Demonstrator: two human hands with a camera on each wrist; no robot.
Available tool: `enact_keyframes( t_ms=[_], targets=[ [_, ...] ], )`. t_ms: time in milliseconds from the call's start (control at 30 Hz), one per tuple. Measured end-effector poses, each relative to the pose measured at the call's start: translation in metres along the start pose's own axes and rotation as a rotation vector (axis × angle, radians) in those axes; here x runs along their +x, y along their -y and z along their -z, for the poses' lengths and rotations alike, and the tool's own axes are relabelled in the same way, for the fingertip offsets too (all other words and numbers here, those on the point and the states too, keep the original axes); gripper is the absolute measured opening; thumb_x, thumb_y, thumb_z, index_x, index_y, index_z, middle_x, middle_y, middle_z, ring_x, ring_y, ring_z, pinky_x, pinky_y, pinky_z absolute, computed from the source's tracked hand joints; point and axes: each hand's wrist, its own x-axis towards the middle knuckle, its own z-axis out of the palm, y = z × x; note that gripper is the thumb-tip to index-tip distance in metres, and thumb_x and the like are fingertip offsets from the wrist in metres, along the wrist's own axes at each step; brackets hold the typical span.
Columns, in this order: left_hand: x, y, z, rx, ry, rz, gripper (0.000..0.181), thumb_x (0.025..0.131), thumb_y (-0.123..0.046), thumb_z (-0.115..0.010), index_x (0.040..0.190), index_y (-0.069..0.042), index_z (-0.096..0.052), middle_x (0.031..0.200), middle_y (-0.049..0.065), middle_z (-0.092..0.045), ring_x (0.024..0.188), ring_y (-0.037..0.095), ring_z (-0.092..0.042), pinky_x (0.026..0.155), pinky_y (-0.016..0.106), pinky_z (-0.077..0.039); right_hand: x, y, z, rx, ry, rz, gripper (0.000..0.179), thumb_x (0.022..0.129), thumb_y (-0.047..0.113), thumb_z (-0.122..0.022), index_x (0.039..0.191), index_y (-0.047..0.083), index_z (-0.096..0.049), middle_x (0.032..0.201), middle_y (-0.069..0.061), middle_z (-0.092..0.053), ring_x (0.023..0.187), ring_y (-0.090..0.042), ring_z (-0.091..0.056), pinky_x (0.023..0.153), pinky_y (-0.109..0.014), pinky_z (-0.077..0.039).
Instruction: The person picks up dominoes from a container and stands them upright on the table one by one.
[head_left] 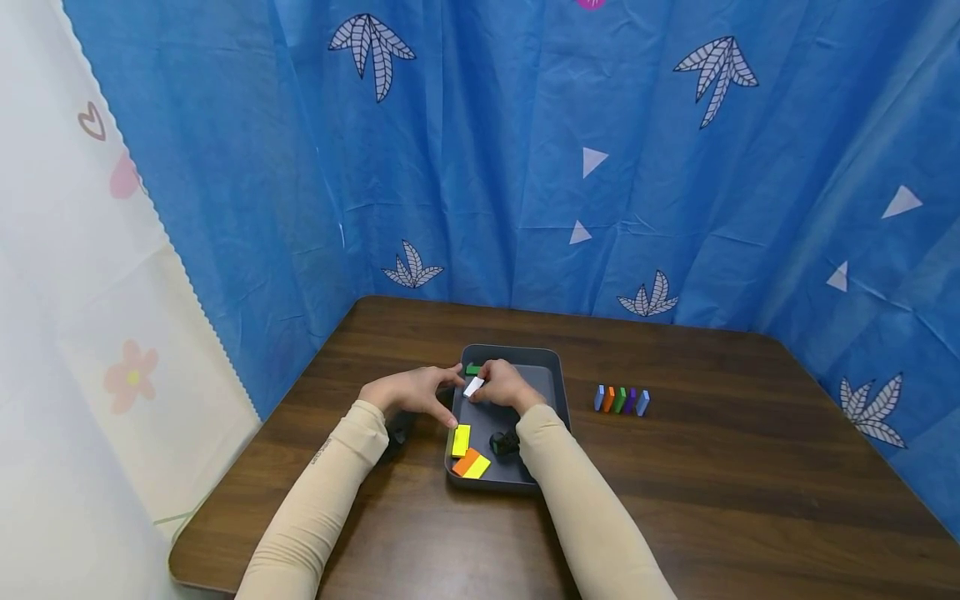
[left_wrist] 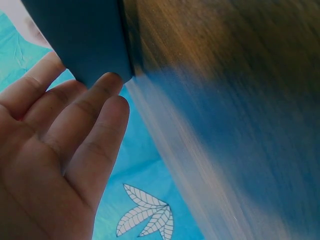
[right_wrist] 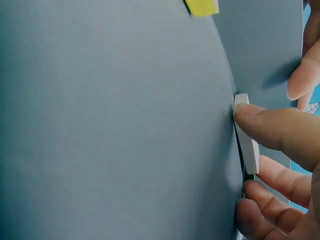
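Note:
My right hand (head_left: 504, 386) is inside the grey tray (head_left: 557, 375), pinching a white domino (head_left: 473, 387) near the tray's left wall. In the right wrist view the thumb lies on the white domino (right_wrist: 246, 135), with the fingers curled behind it. A green domino (head_left: 472, 370) is just beyond, partly covered. At the tray's left side, my left hand (head_left: 416, 392) has its fingers spread, and the left wrist view shows fingertips touching the outer wall (left_wrist: 95, 45). Toward the tray's near left corner lie yellow dominoes (head_left: 461, 441) and an orange domino (head_left: 466, 461).
Right of the tray, several dominoes (head_left: 620, 400) in blue, orange, green and purple stand on edge in a row. The brown wooden table (head_left: 720, 467) backs onto a blue curtain (head_left: 510, 167). A pale curtain (head_left: 112, 292) hangs at left.

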Motion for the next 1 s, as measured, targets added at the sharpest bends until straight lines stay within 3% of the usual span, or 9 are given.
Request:
enact_keyframes(
  t_ms=[367, 733, 1000],
  targets=[
    [-0.0022, -0.001, -0.0016, 0.027, -0.014, 0.007, 0.086, 0.062, -0.044, -0.077, 0.135, -0.016, -0.039, 0.15, -0.002, -0.014, 0.13, 0.021, -0.031, 0.102, 0.044, -0.032, -0.0007, 0.0004, -0.0006, 0.016, -0.009, 0.022, 0.036, 0.074, 0.011, -0.069, 0.104, 0.01, -0.051, 0.077, -0.005, -0.057, 0.062, -0.018, -0.05, 0.053, -0.025, -0.042],
    [-0.0011, 0.0, -0.0042, 0.014, -0.009, -0.015, 0.083, 0.064, -0.04, -0.076, 0.134, -0.014, -0.04, 0.15, -0.002, -0.012, 0.131, 0.019, -0.029, 0.104, 0.042, -0.031, -0.0008, -0.0049, -0.0043, 0.137, -0.018, 0.06, 0.011, 0.078, 0.007, -0.061, 0.088, 0.011, -0.058, 0.08, -0.006, -0.057, 0.067, -0.019, -0.049, 0.057, -0.026, -0.042],
    [-0.0021, -0.0021, -0.0034, 0.004, -0.011, -0.019, 0.081, 0.065, -0.038, -0.076, 0.133, -0.013, -0.041, 0.15, 0.0, -0.012, 0.131, 0.02, -0.029, 0.104, 0.043, -0.03, -0.0009, -0.004, -0.0048, 0.17, -0.006, 0.099, 0.01, 0.076, 0.011, -0.067, 0.084, 0.008, -0.061, 0.079, -0.005, -0.058, 0.068, -0.018, -0.05, 0.057, -0.025, -0.043]
  ],
)
